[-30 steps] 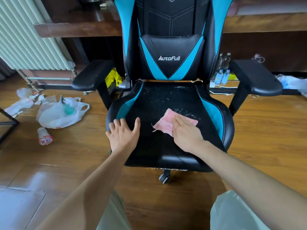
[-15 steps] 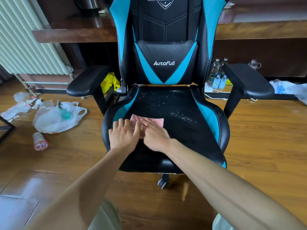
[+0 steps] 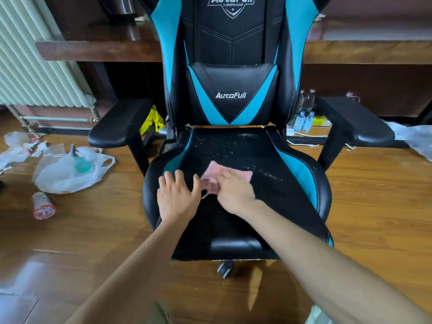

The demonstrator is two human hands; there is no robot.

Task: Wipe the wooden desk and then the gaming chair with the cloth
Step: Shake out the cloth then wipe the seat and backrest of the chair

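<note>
Pressing crumpled pink cloth (image 3: 242, 174) down under flat right hand (image 3: 235, 191), not clamping; bracing with spread-fingered left hand (image 3: 177, 198) just beside, on black-and-blue leather gaming chair (image 3: 233, 148) seat.

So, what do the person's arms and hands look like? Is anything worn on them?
Both are bare. The left hand and right hand have no gloves, and no ring shows. The left forearm and right forearm show no sleeve, watch or bracelet as far as the picture reaches.
</note>
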